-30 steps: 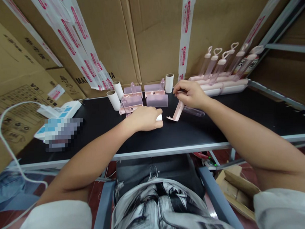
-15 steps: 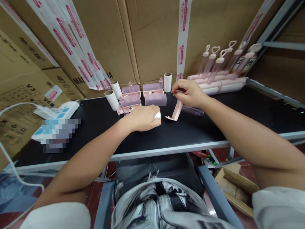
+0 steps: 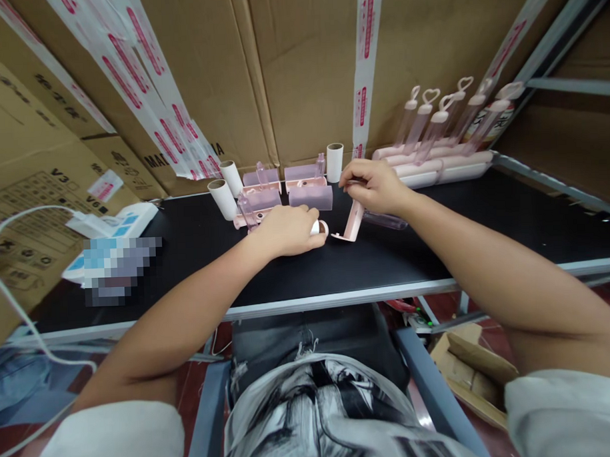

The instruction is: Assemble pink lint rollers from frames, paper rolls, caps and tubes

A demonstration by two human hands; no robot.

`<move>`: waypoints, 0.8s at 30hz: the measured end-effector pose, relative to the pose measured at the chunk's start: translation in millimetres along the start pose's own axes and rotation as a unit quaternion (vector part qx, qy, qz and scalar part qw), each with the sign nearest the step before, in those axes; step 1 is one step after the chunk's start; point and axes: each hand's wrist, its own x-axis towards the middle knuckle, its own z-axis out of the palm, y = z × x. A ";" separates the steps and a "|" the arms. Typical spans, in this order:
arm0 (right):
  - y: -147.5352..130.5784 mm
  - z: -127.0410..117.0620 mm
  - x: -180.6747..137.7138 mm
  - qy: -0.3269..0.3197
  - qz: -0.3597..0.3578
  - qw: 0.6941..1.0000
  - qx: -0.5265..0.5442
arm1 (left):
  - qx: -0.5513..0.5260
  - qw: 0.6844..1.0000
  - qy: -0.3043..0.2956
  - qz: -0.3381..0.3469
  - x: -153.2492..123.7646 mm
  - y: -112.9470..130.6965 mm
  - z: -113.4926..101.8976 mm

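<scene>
The left hand [image 3: 285, 230] is closed around a small white paper roll [image 3: 317, 227] lying on the black tabletop [image 3: 196, 259]. The right hand [image 3: 376, 185] pinches the top of a pink plastic roller handle [image 3: 352, 223], tilted with its foot on the tabletop, just beside the roll. Pink translucent plastic covers [image 3: 311, 197] stand behind.

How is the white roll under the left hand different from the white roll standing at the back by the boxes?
The roll under the left hand lies on its side; the back roll stands upright. The hand covers most of the first roll, so only its end shows; the back roll stands untouched and in full view. Both are white tubes with hollow cores on the black table.
</scene>
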 end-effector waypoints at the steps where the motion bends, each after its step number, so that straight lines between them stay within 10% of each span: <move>1: -0.2 -0.2 0.0 -0.001 0.005 1.000 -0.001 | -0.018 1.000 -0.002 -0.008 -0.5 -1.8 -1.9; 12: -3.0 -11.2 2.3 0.009 0.040 0.999 0.027 | -0.353 0.912 0.195 -0.067 7.0 -28.0 -12.9; 24: -16.1 -46.0 2.0 0.092 0.161 0.954 0.236 | -0.357 0.911 0.202 -0.043 125.6 14.9 -12.1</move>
